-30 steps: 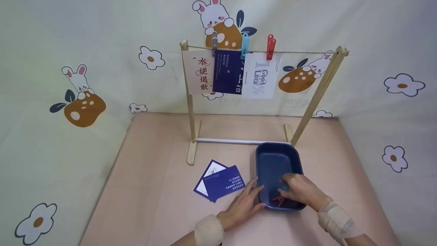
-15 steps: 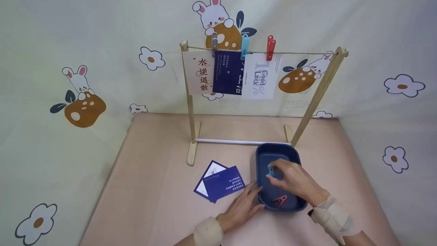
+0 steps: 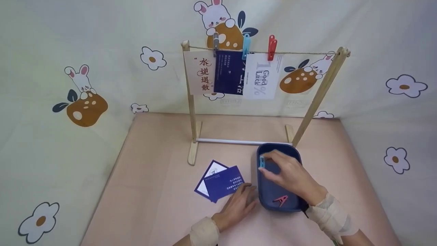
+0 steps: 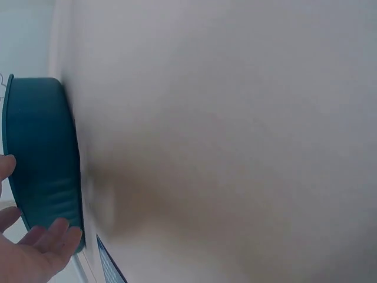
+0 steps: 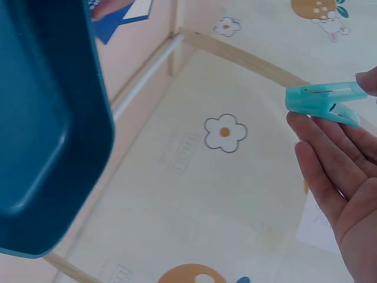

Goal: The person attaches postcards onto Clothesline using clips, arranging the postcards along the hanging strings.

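Note:
My right hand point(image 3: 290, 171) pinches a light blue clothespin point(image 3: 262, 162) between thumb and fingers, above the dark blue basin point(image 3: 260, 191). In the right wrist view the clothespin point(image 5: 318, 99) lies across the fingertips, its jaws together. A red clothespin point(image 3: 280, 201) lies on the basin floor. My left hand point(image 3: 234, 209) is left of the basin with relaxed fingers, its fingertips by the edge of two overlapping dark blue cards point(image 3: 222, 184). It holds nothing. In the left wrist view the left hand point(image 4: 41, 256) is in front of the basin wall point(image 4: 44, 141).
Behind the basin stands a wooden rack point(image 3: 317, 95) with a string point(image 3: 307, 53) across its top. Three cards hang there: beige point(image 3: 201, 75), dark blue point(image 3: 228, 73) and white point(image 3: 263, 77), with grey point(image 3: 215, 44), light blue point(image 3: 246, 46) and red point(image 3: 271, 48) clothespins.
My right hand has lifted the light blue clothespin from the basin floor and moved it away from me and to the left. My left hand has drawn back from the basin toward the cards.

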Motion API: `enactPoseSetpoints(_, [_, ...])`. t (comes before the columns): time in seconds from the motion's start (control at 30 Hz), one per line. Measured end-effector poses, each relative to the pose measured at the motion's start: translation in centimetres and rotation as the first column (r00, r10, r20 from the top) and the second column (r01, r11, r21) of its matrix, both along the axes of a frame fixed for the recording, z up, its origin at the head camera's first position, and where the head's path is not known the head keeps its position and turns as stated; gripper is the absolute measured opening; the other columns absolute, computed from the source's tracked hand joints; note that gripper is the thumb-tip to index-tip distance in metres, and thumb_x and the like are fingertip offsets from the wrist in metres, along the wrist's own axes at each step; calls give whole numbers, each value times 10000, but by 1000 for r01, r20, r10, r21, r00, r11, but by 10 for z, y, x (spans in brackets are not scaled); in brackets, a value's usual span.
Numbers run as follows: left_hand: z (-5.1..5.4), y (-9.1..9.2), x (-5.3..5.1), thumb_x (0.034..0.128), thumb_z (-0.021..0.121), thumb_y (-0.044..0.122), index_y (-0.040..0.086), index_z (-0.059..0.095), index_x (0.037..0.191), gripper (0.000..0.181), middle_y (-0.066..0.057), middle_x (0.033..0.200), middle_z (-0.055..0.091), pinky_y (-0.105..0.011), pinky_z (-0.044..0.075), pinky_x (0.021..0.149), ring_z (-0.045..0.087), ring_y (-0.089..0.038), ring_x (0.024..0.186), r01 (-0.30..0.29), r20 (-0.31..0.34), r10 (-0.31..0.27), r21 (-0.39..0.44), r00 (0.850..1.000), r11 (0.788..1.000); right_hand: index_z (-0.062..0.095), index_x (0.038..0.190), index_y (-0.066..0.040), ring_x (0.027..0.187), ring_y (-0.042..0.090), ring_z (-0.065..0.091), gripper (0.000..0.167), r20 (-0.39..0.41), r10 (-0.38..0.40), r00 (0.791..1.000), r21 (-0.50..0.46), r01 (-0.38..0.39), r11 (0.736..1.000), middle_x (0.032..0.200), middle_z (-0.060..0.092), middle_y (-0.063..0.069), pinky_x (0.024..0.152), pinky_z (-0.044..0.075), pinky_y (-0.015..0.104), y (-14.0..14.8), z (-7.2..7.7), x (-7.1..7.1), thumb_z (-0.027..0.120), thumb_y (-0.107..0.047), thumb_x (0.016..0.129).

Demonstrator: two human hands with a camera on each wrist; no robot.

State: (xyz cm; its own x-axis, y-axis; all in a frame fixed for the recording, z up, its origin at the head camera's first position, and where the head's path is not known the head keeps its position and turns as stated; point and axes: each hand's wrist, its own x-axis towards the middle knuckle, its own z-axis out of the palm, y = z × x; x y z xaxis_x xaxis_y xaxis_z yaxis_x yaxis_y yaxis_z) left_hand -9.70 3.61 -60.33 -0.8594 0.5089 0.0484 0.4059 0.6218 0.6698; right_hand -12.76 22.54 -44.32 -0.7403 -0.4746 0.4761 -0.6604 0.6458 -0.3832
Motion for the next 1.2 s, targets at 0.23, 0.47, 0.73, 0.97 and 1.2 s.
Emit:
enactPoseSetpoints(0.23, [-6, -19, -5, 953, 678, 200, 125, 661, 1196, 255, -28, 1215, 588, -385, 505, 964, 583, -192, 1135, -146, -97, 145, -6, 985, 989, 661, 1111, -34, 927, 165, 714, 383, -64, 34, 997, -67, -39, 997, 1042, 703, 35, 780, 627, 333, -5, 13, 1, 843, -65, 776])
enactPoseSetpoints(0.47, [-17, -43, -24, 870, 765, 188, 71, 716, 960, 156, -145, 1209, 607, -464, 456, 961, 556, -301, 1133, -396, -328, 348, -92, 878, 913, 648, 1158, -28, 916, 158, 722, 399, -66, 81, 994, -149, -91, 985, 1062, 703, 34, 796, 613, 280, -11, 16, 3, 818, -35, 797])
enactPoseSetpoints(0.73, [-12, -70, -40, 874, 760, 356, 28, 675, 1194, 466, -245, 1334, 540, -606, 404, 1074, 491, -407, 1281, -421, -65, 417, -186, 907, 888, 648, 1148, -5, 893, 160, 715, 406, -102, 80, 992, -200, -99, 975, 1033, 704, 58, 819, 591, 196, -10, 15, 3, 829, -45, 788])
enactPoseSetpoints(0.97, [-7, -88, -49, 776, 849, 363, 35, 659, 1259, 614, -210, 1283, 544, -542, 414, 1036, 493, -358, 1163, -385, 14, 399, -238, 917, 892, 643, 1163, 1, 893, 165, 696, 413, -101, 32, 994, -231, -55, 971, 1024, 698, 69, 848, 533, 89, -9, 11, 8, 820, -30, 791])
enactPoseSetpoints(1.2, [-8, -98, -55, 671, 930, 273, -1, 603, 1257, 725, -168, 1153, 516, -494, 461, 1008, 471, -302, 1059, -381, 95, 406, -204, 909, 902, 644, 1172, -1, 939, 170, 698, 436, -117, 0, 993, -205, -24, 978, 1054, 702, 70, 923, 525, 112, -8, 7, 10, 827, -23, 777])
